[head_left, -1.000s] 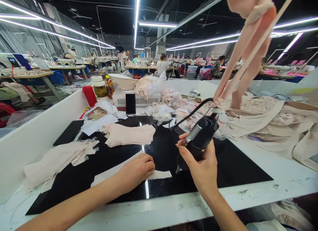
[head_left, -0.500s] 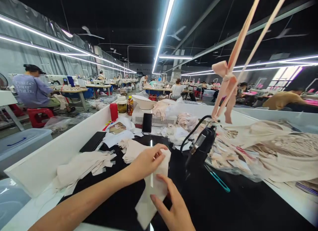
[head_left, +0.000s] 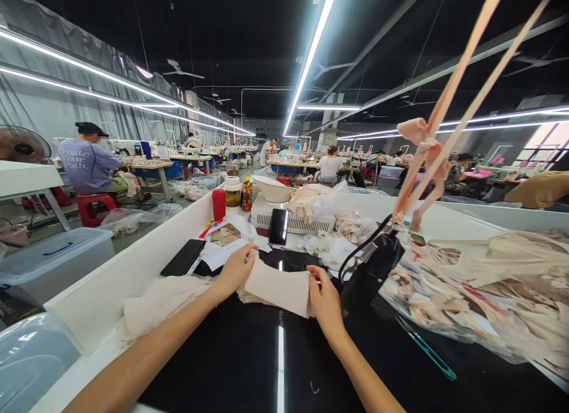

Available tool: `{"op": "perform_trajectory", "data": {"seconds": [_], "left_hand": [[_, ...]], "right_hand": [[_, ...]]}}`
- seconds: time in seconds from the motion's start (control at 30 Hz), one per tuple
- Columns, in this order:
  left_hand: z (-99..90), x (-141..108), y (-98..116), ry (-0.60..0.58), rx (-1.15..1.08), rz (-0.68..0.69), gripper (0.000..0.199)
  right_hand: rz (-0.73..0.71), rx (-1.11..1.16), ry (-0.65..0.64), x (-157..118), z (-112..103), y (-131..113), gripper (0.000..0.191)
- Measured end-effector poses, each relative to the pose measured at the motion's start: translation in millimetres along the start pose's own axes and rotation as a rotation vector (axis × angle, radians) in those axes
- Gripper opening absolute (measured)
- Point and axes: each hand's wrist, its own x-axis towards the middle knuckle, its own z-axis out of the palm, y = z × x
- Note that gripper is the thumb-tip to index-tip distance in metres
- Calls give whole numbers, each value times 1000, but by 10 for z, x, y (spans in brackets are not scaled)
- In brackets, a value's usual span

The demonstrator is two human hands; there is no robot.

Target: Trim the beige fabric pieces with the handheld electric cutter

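Observation:
A beige fabric piece [head_left: 279, 287] is stretched between my two hands, over a small stack of similar pieces on the black tabletop [head_left: 231, 354]. Its upper left corner is pinched in my left hand [head_left: 237, 268], fingers closed. My right hand [head_left: 323, 297] grips the right edge between thumb and fingers. Left of them, partly behind my left forearm, lies a pile of beige fabric pieces [head_left: 155, 303]. Just right of my right hand stands a black handheld device [head_left: 373, 271] with a cable, hung from peach fabric strips [head_left: 429, 149].
Teal-handled tweezers [head_left: 433, 354] lie at the right, before a heap of beige fabric [head_left: 524, 271]. Behind are a phone [head_left: 278, 226], a white machine [head_left: 311, 222] bearing a bowl [head_left: 273, 191], and jars. A white side wall [head_left: 133, 277] borders the left. Other people sit at distant sewing tables.
The fabric piece has moved from hanging toward me to lying crosswise over the stack. My left hand moved left and my right hand moved up, now gripping the right edge. The view turned slightly left.

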Motion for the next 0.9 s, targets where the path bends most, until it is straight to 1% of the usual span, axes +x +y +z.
{"op": "perform_trajectory", "data": {"seconds": [0.1,0.2,0.27,0.33,0.4,0.43,0.53,0.6,0.67,0.7,0.77,0.83,0.9], "left_hand": [[102,-99,-110,-43,31,-27,27],[164,-160,-167,-77,60,-55,29],[174,-166,-199,-96,85,-81,31],[128,-156,-230,-122,118,-107,32],[-15,-151,-263,-139,167,-120,36],[-129,-158,-283,-138,202,-122,39],[-600,-238,-369,-102,353,-142,40],[-926,-343,-463,-74,465,-198,41],[-1164,-473,-584,-73,549,-266,39],[-1235,-540,-648,-84,573,-298,36],[-1290,-664,-765,-109,582,-338,32],[-1273,-759,-839,-113,554,-346,33],[-1246,-819,-860,-101,508,-344,35]], "right_hand": [[-24,-45,32,126,61,133,43],[-66,-84,12,186,71,221,42],[-98,-112,-3,160,59,225,43],[-133,-133,-27,75,34,176,44],[-172,-138,-71,-60,-4,87,43],[-193,-136,-100,-140,-30,33,42],[-245,-115,-188,-391,-123,-138,37],[-264,-99,-231,-544,-185,-244,35],[-263,-81,-281,-671,-232,-337,31],[-256,-67,-311,-723,-246,-378,29],[-242,-35,-375,-807,-258,-447,27],[-240,-2,-415,-874,-260,-485,25],[-253,23,-443,-931,-270,-480,23]]}}
